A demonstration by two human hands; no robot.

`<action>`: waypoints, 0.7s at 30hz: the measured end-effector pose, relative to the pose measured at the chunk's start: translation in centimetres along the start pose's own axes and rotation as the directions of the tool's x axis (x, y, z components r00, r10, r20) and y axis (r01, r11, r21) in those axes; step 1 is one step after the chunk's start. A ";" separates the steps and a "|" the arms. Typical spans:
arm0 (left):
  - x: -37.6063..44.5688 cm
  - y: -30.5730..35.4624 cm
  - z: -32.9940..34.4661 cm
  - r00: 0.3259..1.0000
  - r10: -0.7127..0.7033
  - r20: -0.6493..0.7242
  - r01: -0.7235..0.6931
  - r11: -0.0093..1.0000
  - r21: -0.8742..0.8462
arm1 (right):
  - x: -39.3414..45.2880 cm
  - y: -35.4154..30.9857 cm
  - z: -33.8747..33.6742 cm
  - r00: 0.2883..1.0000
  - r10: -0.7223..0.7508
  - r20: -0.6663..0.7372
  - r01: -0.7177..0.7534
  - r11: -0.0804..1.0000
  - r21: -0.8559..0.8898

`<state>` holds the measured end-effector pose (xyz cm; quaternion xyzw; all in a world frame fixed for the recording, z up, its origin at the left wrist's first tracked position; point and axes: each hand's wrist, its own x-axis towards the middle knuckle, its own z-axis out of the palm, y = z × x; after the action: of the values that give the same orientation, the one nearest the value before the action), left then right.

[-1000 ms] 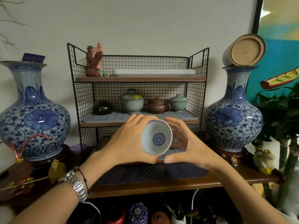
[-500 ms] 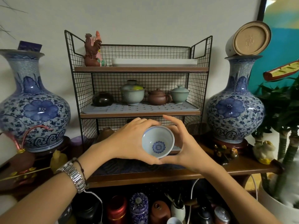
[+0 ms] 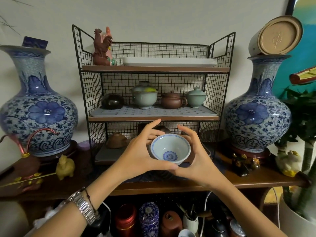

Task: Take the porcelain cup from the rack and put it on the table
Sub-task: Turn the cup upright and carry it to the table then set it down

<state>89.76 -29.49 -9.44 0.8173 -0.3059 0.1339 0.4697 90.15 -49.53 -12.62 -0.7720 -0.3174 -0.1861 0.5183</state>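
Porcelain cup [image 3: 170, 149] is sitting cradled between both hands in front of the wire rack's [image 3: 153, 93] lowest shelf, tilted so its blue-ringed mouth and flower medallion are facing the camera. Left hand [image 3: 140, 151] is curling around its left side, thumb pressing at the foot and fingers wrapping behind the rim; right hand [image 3: 198, 158] is mirroring it on the right, thumb meeting the left thumb under the base. Each grip is closing partway on the cup, neither fully shut, and the cup is hanging above the dark mat on the wooden worktop [image 3: 256, 181], clear of it. Judging from this, the carry-out is nearly over and the set-down is coming. Doing it well probably means levelling the cup first, lowering it foot-down onto a bare patch in front of the rack, and loosening the fingers only once it is resting steady, keeping clear of the small figurines and blue-and-white vases [image 3: 256, 110] nearby.
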 end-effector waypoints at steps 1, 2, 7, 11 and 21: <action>0.0 -0.1 0.1 1.000 -0.004 -0.003 0.004 1.000 -0.009 | 0.0 0.1 0.0 1.000 -0.001 -0.005 0.001 1.000 0.002; 0.1 -0.2 0.1 1.000 -0.010 -0.004 0.010 1.000 -0.016 | 0.0 0.1 0.0 1.000 -0.001 -0.011 0.001 1.000 0.005; 0.4 -0.5 0.6 0.999 -0.049 0.007 0.049 0.998 -0.028 | 0.0 0.1 0.0 0.999 0.019 -0.048 -0.017 0.999 0.044; 0.9 -0.3 0.8 0.996 -0.071 0.056 0.072 0.997 -0.016 | -0.1 0.3 -0.4 0.996 0.052 -0.070 -0.046 0.996 0.072; 4.5 0.1 1.0 0.998 -0.065 -0.003 0.061 0.920 0.388 | -0.9 1.6 -5.8 0.992 0.096 -0.087 -0.093 0.995 0.038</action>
<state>93.12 -32.05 -7.67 0.9042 -0.2493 0.1725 0.3010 90.88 -55.58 -11.99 -0.7682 -0.2606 -0.1900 0.5531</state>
